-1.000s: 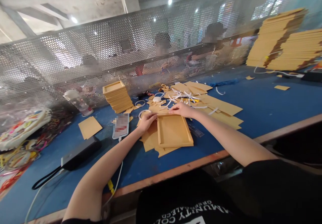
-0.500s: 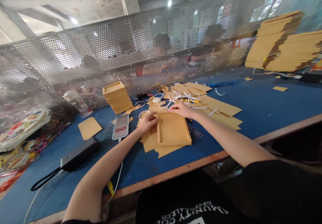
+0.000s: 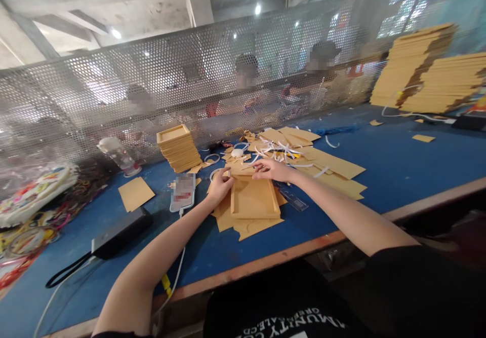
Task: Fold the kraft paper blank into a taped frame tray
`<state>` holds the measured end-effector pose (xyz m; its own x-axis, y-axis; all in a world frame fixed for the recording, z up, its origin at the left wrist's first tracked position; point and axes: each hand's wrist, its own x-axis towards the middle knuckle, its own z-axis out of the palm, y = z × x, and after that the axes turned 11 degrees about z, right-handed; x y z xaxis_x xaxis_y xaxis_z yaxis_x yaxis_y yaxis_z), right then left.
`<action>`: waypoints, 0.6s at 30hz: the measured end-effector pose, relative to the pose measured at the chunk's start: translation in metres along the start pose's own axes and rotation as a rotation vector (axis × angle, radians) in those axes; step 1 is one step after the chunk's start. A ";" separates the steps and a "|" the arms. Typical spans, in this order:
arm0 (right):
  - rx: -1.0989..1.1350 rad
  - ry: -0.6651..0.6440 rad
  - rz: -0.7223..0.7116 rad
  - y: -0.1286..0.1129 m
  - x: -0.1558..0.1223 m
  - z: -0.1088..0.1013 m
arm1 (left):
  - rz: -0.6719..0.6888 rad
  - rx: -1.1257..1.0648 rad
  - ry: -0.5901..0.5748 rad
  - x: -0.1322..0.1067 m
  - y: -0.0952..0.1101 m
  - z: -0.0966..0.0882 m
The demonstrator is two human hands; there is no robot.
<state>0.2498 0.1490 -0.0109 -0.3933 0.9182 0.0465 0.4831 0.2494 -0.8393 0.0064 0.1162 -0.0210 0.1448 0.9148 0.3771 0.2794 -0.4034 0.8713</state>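
Far left: a heap of coloured bands (image 3: 34, 196) at the table's edge, well apart from our work.
Left, near: a dark flat device (image 3: 121, 230) with a strap, and a loose kraft card (image 3: 135, 193) just beyond it.
Left of centre: a phone (image 3: 183, 191) on its cable, near our left wrist. Behind it, a stack of trays (image 3: 178, 148) stands against the perforated screen (image 3: 114, 89).
Left hand (image 3: 220, 183): at the far left corner of the cardboard tray (image 3: 254, 200), fingers bent and touching the rim. We cannot tell whether they pinch it or merely press.
Tray: centre of the blue table (image 3: 398, 160), near us, open side up, lying on loose kraft offcuts (image 3: 250, 226).
Right hand (image 3: 271, 169): fingers stretched out, laid on the tray's far rim, not closed round anything.
Right of tray: a clear strip (image 3: 294, 200) just beside it. Beyond, white strips (image 3: 281, 150) lie tangled over flat kraft sheets (image 3: 337, 168).
Far right: tall stacks of board (image 3: 429, 74), well apart.
Risk, tray: both hands bear on the far edge only, so we judge the tray could slide or pivot on the offcuts beneath. Uneven pressure could buckle the rim or set a corner crooked.
Risk, clutter: the white strips lie close to the right fingers and could get caught under the rim. A swing of the left forearm could knock the phone.
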 end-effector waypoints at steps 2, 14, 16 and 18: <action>-0.053 0.032 0.064 0.002 -0.001 -0.001 | -0.011 0.002 0.081 0.000 -0.001 0.000; 0.133 0.087 0.168 0.002 0.007 0.001 | 0.022 0.069 0.281 0.005 0.003 -0.003; 0.114 0.099 0.137 0.002 0.008 -0.004 | 0.038 0.173 0.267 0.006 0.005 -0.007; 0.089 0.095 0.106 0.002 0.008 -0.008 | 0.058 0.307 0.249 0.006 0.006 -0.011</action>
<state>0.2537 0.1594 -0.0074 -0.2663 0.9639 0.0026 0.4451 0.1253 -0.8867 -0.0010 0.1197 -0.0099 -0.0549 0.8520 0.5206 0.5540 -0.4078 0.7258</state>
